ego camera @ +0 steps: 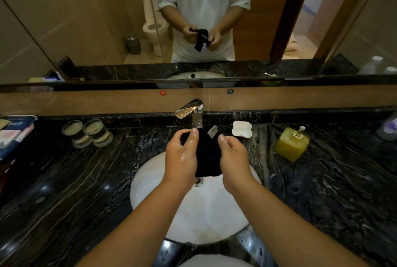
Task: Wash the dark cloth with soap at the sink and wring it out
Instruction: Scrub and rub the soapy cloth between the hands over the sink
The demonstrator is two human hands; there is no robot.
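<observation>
Dark black cloth [208, 155] is held bunched over the white oval sink basin [150, 187], just below the chrome faucet spout [188, 108], with water seen running onto it. Left hand [181, 160] is curled round the cloth's left side, wet and glistening; right hand [234, 157] is curled round its right side. White scalloped soap dish [241, 129] is set on the black marble bench [75, 180], near a yellow square soap dispenser [291, 144]. Two glass tumblers [86, 132] are stood to the left.
</observation>
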